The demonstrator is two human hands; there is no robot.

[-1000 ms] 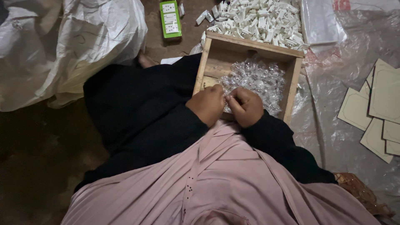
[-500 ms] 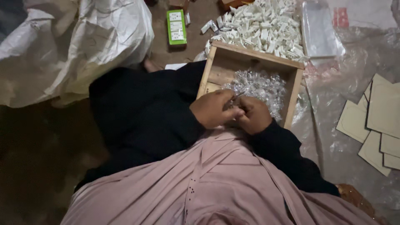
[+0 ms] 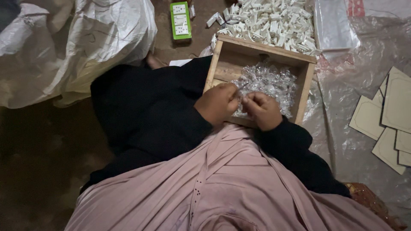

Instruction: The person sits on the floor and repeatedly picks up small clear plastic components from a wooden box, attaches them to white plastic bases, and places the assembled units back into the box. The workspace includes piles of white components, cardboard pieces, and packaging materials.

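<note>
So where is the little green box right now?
In the head view the green box lies on the floor at the top, between the big white sack and the pile of small white pieces.

I am counting one wooden tray [image 3: 307, 81], one green socket strip [image 3: 180, 19], two hands, five cardboard pieces [image 3: 367, 117].

A green rectangular package [image 3: 180, 19] with white socket pictures lies on the floor at the top, left of the wooden tray. Clear plastic sleeves [image 3: 334, 25] are stacked top right. Flat pale cardboard blanks [image 3: 391, 115] lie along the right edge
</note>
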